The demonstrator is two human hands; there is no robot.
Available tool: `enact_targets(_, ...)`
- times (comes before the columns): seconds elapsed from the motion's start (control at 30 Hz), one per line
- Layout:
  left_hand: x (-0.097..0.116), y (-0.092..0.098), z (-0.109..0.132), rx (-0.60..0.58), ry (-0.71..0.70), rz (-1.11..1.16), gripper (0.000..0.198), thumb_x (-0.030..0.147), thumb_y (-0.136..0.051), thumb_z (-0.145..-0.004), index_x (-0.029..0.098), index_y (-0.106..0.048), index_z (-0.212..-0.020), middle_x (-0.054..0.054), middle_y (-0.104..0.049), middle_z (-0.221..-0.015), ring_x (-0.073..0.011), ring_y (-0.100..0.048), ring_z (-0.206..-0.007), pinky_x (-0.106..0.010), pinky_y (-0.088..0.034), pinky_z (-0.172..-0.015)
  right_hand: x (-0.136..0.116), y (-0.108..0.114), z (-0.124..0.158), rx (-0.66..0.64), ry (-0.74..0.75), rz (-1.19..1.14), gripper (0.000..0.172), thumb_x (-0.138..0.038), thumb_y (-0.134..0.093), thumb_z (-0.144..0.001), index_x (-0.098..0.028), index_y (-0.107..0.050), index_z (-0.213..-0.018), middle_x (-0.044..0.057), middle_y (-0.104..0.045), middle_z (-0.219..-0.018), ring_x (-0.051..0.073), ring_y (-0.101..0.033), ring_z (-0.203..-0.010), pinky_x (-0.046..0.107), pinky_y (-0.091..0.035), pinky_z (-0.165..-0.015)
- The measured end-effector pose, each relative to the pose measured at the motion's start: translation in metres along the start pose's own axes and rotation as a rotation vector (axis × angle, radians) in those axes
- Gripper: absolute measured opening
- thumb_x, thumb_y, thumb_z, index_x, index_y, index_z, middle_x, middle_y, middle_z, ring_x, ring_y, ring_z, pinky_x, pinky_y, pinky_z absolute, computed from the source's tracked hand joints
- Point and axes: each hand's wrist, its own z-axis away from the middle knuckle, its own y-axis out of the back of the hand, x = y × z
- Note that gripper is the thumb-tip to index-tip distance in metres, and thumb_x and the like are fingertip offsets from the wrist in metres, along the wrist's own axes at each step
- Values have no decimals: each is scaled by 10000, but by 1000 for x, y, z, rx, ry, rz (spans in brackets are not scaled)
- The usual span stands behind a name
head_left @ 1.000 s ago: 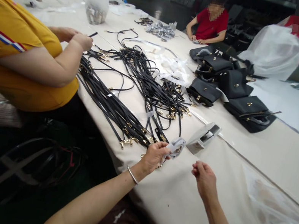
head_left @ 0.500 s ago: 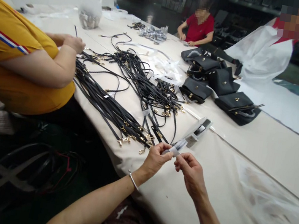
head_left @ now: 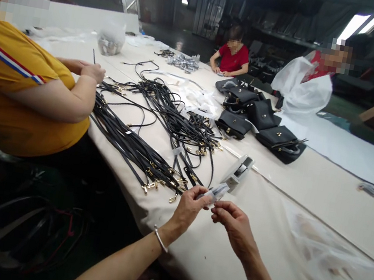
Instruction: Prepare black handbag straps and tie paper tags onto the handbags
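My left hand (head_left: 191, 208) is closed around a small bundle wrapped in whitish plastic (head_left: 218, 192), which juts out past the fingertips; its contents are hard to make out. Close against the bundle's near end, my right hand (head_left: 233, 223) has thumb and forefinger pinched together. What lies between those fingertips is too small to tell. Just beyond the bundle stands a tape dispenser (head_left: 239, 172). Left of my hands lie long black straps with gold clasps (head_left: 141, 151), and farther back is a tangled heap of similar straps (head_left: 176, 119).
Black handbags (head_left: 263, 115) sit in a group beyond the dispenser. Clear plastic (head_left: 329, 257) lies at right on the cloth-covered table (head_left: 268, 212). A co-worker in a yellow shirt (head_left: 27, 102) works at left; another in red (head_left: 233, 57) sits across. Several small wrapped bundles (head_left: 184, 62) lie far back.
The view has tilted up a little, so the scene sits lower. My right fingertips have drawn slightly away from the bundle's wrapping. My left hand still holds the bundle.
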Motion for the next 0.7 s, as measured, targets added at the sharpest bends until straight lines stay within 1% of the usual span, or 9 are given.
enact_targets(0.1, 0, 0, 3, -16, 54, 121, 264, 391, -724, -778, 153, -667, -876, -12, -651, -801, -129, -581, -686, -256, -501, -674, -3, -1, 2, 14, -27, 14, 395, -421, -850, -634, -124, -712, -855, 106, -750, -783, 206, -661, -651, 336, -544, -655)
enact_targets(0.17, 2, 0, 7, -27, 84, 133, 295, 411, -739, -767, 148, -677, -886, -11, -655, -765, -115, -570, -627, -250, -491, -647, -6, -4, 4, 35, -30, 33, 382, -408, -837, -633, -124, -692, -844, 109, -751, -766, 219, -670, -641, 341, -548, -632)
enact_targets(0.23, 4, -3, 12, -76, 84, 105, 315, 427, -734, -778, 140, -691, -902, -13, -652, -720, -117, -575, -610, -245, -478, -631, -8, -8, 6, 67, -14, 56, 347, -382, -814, -639, -137, -669, -838, 84, -740, -723, 223, -670, -629, 338, -548, -611)
enact_targets(0.33, 5, -8, 19, -184, 32, 44, 315, 422, -714, -809, 133, -717, -937, -25, -652, -705, -133, -592, -642, -246, -472, -631, -8, -10, 8, 121, 18, 90, 302, -301, -746, -622, -159, -650, -870, 18, -705, -658, 192, -629, -557, 323, -541, -561)
enact_targets(0.4, 4, -13, 21, -203, -3, -1, 315, 422, -701, -824, 140, -730, -964, -28, -656, -723, -136, -592, -652, -247, -478, -631, -6, -10, 6, 152, 25, 119, 304, -253, -684, -590, -171, -646, -880, -17, -674, -622, 167, -581, -503, 299, -514, -502)
enact_targets(0.47, 1, -16, 21, -188, -25, -32, 326, 437, -696, -829, 149, -735, -977, -36, -667, -764, -143, -603, -680, -244, -493, -631, -3, -10, 1, 185, 24, 176, 285, -227, -639, -564, -182, -648, -846, -38, -639, -574, 144, -528, -460, 262, -447, -430)
enact_targets(0.57, -7, -14, 15, -139, 18, 22, 374, 474, -709, -807, 139, -723, -973, -48, -669, -764, -151, -620, -679, -250, -522, -626, -4, -5, -7, 211, 12, 297, 196, -242, -656, -579, -195, -669, -768, -44, -612, -525, 134, -484, -424, 245, -360, -378)
enact_targets(0.63, -13, -11, 8, -50, 53, 94, 405, 494, -708, -795, 132, -698, -976, -45, -660, -751, -141, -616, -649, -260, -538, -628, -7, 3, -7, 212, -6, 363, 157, -301, -709, -592, -200, -683, -709, -29, -621, -520, 155, -508, -426, 266, -369, -388)
enact_targets(0.7, -18, -6, 0, 44, 47, 123, 407, 503, -690, -803, 137, -674, -980, -47, -657, -779, -143, -619, -674, -269, -552, -643, -9, 11, -2, 240, -11, 396, 195, -369, -752, -592, -203, -695, -678, -9, -648, -553, 177, -547, -468, 292, -409, -444)
